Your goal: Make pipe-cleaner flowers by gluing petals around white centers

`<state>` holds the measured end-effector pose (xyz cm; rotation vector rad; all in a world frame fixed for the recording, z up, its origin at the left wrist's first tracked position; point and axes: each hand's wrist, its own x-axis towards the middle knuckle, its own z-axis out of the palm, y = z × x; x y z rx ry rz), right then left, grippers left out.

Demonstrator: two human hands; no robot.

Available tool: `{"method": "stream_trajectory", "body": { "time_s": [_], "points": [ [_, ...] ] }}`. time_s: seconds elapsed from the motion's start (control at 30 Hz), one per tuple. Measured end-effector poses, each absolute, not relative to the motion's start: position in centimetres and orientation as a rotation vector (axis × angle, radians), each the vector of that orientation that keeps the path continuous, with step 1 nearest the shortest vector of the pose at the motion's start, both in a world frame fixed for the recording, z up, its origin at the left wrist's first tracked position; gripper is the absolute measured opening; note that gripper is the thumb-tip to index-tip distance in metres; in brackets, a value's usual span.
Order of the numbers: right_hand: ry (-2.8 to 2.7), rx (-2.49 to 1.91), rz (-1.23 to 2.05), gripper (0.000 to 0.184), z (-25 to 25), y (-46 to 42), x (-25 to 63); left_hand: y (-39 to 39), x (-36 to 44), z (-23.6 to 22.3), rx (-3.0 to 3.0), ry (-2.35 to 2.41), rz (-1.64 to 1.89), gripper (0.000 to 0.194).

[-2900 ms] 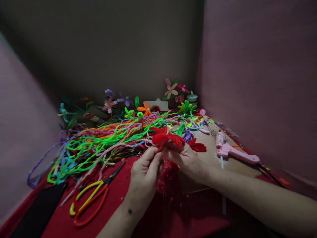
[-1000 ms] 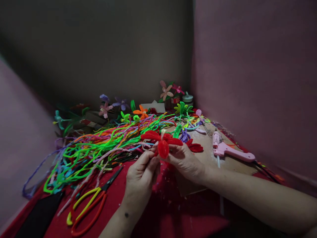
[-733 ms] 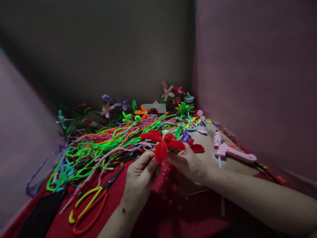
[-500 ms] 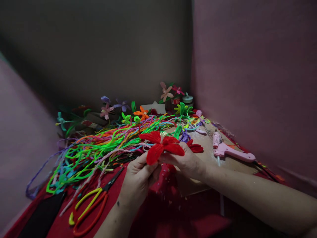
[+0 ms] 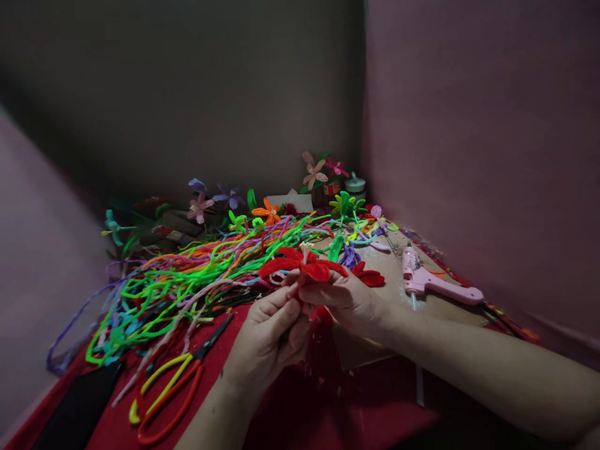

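Note:
Between my two hands is a red pipe-cleaner flower [image 5: 315,270], its petals spread and a cluster of pale stamens [image 5: 306,250] standing up from the centre. My left hand [image 5: 272,322] pinches it from below, thumb and fingers closed under the petals. From the right, my right hand [image 5: 349,300] grips the flower's underside, also closed. The fingers hide the base of the flower. Just behind my right hand lie more red petals [image 5: 370,275]. A heap of coloured pipe cleaners [image 5: 206,262] spreads out beyond my left hand.
Scissors [image 5: 182,378] with yellow and red handles lie at the left on the red cloth, near a black object [image 5: 77,400]. A pink glue gun [image 5: 429,280] rests on a brown board [image 5: 389,312] at the right. Finished flowers [image 5: 314,172] and a lidded jar [image 5: 355,185] stand at the back.
The red flower has tilted from facing me to facing upward, so its stamens now point up. My left hand's fingers have shifted beneath it; the right hand stays close by.

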<state>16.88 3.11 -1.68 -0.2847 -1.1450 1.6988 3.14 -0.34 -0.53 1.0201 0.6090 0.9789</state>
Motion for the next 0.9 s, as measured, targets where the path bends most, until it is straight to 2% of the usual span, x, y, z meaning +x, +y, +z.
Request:
{"method": "stream_trajectory", "body": {
  "time_s": [0.2, 0.37, 0.53, 0.63, 0.9],
  "points": [
    [-1.009, -0.33, 1.708, 0.011, -2.0, 3.3, 16.8, -0.9, 3.8, -0.6, 1.462, 1.125, 1.174, 0.019],
    [-1.062, -0.389, 1.612, 0.012, -2.2, 3.1, 16.6, -0.8, 3.7, -1.6, 1.811, 1.361, 1.353, 0.007],
    [-1.138, -0.398, 1.612, 0.019, -1.9, 2.5, 16.7, -0.8, 3.8, -0.7, 1.604, 1.258, 1.258, 0.02],
    [-1.171, -0.351, 1.703, 0.023, -1.5, 2.0, 16.8, -1.0, 3.9, -0.2, 1.354, 1.13, 1.19, 0.016],
    [-1.173, -0.383, 1.586, 0.017, -1.5, 2.3, 16.9, -0.8, 3.9, -0.7, 0.968, 0.688, 1.102, 0.018]
  ]
}}
